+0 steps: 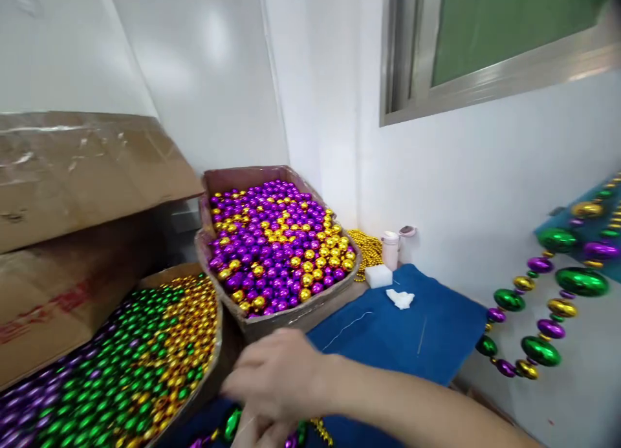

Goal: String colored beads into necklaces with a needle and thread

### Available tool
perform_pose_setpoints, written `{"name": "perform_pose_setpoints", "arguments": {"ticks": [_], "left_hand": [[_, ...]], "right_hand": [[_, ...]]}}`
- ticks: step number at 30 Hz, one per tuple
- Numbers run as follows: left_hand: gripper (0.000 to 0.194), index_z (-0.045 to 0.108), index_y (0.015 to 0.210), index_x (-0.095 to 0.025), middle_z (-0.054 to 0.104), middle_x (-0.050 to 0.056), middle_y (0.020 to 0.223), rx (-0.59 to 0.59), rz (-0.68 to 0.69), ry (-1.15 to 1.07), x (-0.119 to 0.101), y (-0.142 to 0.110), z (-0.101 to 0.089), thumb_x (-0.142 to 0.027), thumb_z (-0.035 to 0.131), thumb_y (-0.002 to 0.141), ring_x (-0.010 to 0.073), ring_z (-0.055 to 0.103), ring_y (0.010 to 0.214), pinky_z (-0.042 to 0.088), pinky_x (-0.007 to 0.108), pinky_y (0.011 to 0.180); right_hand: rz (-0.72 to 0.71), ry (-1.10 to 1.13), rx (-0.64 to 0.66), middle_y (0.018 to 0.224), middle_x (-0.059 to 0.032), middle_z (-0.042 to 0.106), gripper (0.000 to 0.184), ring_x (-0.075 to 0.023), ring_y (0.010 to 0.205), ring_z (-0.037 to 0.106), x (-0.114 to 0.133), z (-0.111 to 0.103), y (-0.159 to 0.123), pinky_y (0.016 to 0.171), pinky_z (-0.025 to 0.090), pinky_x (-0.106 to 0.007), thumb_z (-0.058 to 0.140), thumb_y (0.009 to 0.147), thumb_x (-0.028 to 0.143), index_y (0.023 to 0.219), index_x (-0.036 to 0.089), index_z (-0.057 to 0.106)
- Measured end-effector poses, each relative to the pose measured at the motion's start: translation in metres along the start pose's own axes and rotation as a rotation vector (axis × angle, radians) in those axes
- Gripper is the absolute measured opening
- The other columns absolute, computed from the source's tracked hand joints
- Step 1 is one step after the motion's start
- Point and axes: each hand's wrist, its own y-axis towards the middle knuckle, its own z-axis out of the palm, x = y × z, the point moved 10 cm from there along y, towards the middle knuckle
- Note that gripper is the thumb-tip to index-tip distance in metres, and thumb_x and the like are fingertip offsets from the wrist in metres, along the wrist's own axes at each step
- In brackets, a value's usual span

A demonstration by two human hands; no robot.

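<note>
The right hand (pixel 276 377) is motion-blurred; its fingers cannot be told apart, and whether it grips anything cannot be determined. A second hand (pixel 259 432) beneath it is cut off by the bottom edge and partly covered. The beads (pixel 231 425) below the hands are largely hidden. The green and gold bead tray (pixel 213 344) runs off the left and bottom edges. The hanging bead strand (pixel 538 306) leaves the frame at right.

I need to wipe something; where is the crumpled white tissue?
The crumpled white tissue lies on the blue cloth, right of centre, just in front of the white block.
</note>
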Motion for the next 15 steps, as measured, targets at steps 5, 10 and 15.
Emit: {"name": "perform_pose_setpoints", "arguments": {"ticks": [5, 10, 15], "left_hand": [[0.038, 0.054, 0.058, -0.017, 0.046, -0.005, 0.047, 0.065, -0.027, 0.075, 0.008, -0.015, -0.014, -0.049, 0.067, 0.074, 0.0094, 0.036, 0.045, 0.026, 0.022, 0.045], [0.036, 0.055, 0.060, -0.016, 0.046, -0.005, 0.047, 0.076, -0.079, 0.073, 0.007, -0.015, -0.017, -0.048, 0.068, 0.074, 0.0087, 0.037, 0.045, 0.025, 0.021, 0.044], [0.026, 0.069, 0.076, -0.012, 0.062, 0.001, 0.058, 0.079, -0.152, -0.064, 0.009, -0.024, -0.024, -0.037, 0.073, 0.072, 0.0088, 0.046, 0.049, 0.034, 0.020, 0.048]], "right_hand": [[0.042, 0.082, -0.099, 0.107, -0.0043, 0.068, 0.029, -0.0128, 0.096, 0.063, -0.061, 0.017, -0.053, 0.082, 0.046, -0.023, 0.042, 0.096, 0.029, 0.119, 0.020, 0.056], [0.076, 0.061, -0.144, 0.076, -0.0017, 0.065, 0.032, -0.0132, 0.070, 0.060, -0.060, 0.037, -0.070, 0.063, 0.043, -0.023, 0.036, 0.098, 0.031, 0.084, 0.019, 0.062], [0.038, 0.002, -0.190, 0.072, -0.0036, 0.061, 0.034, -0.0153, 0.066, 0.055, -0.040, 0.043, -0.074, 0.062, 0.039, -0.026, 0.034, 0.097, 0.029, 0.079, 0.020, 0.061]]}}
